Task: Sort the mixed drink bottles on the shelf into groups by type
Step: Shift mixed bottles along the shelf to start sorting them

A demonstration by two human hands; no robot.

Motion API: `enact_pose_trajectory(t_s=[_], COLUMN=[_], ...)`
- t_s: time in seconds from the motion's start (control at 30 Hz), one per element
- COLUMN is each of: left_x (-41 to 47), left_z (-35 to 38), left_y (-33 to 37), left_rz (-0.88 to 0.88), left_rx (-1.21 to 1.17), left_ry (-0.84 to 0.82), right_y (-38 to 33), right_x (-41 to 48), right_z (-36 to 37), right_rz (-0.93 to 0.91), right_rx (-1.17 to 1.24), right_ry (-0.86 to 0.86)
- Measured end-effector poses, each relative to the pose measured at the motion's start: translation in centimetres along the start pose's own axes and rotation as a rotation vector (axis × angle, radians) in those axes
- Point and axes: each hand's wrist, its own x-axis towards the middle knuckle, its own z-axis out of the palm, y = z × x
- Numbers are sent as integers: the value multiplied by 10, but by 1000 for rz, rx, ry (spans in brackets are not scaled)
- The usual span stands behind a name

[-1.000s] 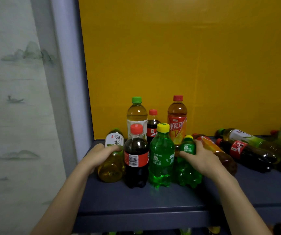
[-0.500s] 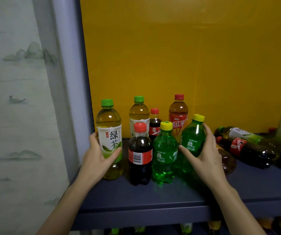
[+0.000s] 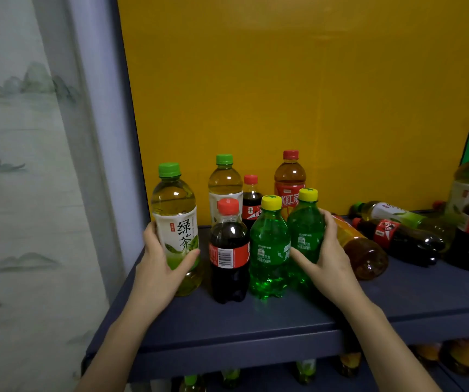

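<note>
We are wrapping our left hand (image 3: 158,267) around the green tea bottle (image 3: 175,219), thumb across its label and fingers curled behind, and it is standing upright by the shelf's (image 3: 255,323) left edge. Our right hand (image 3: 328,258) is clasping the green soda bottle (image 3: 305,230) from the right, thumb in front. Between them a cola bottle (image 3: 229,250) and a second green soda bottle (image 3: 270,247) are standing, touching each other. Along the back edge another green tea bottle (image 3: 224,179), a small cola bottle (image 3: 251,205) and a red tea bottle (image 3: 289,176) are standing.

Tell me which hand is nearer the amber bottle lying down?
Right. The right hand, gripping a green soda bottle, sits beside the amber bottle; the left hand holds a tea bottle far left.
</note>
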Motion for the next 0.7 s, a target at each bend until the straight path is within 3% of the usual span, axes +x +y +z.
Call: enact_pose_trajectory(t_s=[0.1,0.17,0.23,0.3,0.5,0.7], left_x=[-6,-20,-39,-57,-73,-71], left_z=[-2,-7,-10,-7,58,154], left_y=[0,12,29,52,116,154], left_rz=[-31,-30,70,242,455,452], left_rx=[58,98,97,27,-5,51], left_ry=[41,213,425,504,64,-50], right_y=[-2,-5,-7,-6,29,85], right_x=[-2,-4,-7,-8,1,25], right_z=[-5,-16,-32,-51,-115,-172], right_rz=[35,50,-6,-98,-52,-16], right_rx=[28,-9,-61,-79,-167,-239], right_ry=[-65,-82,-14,91,137,63])
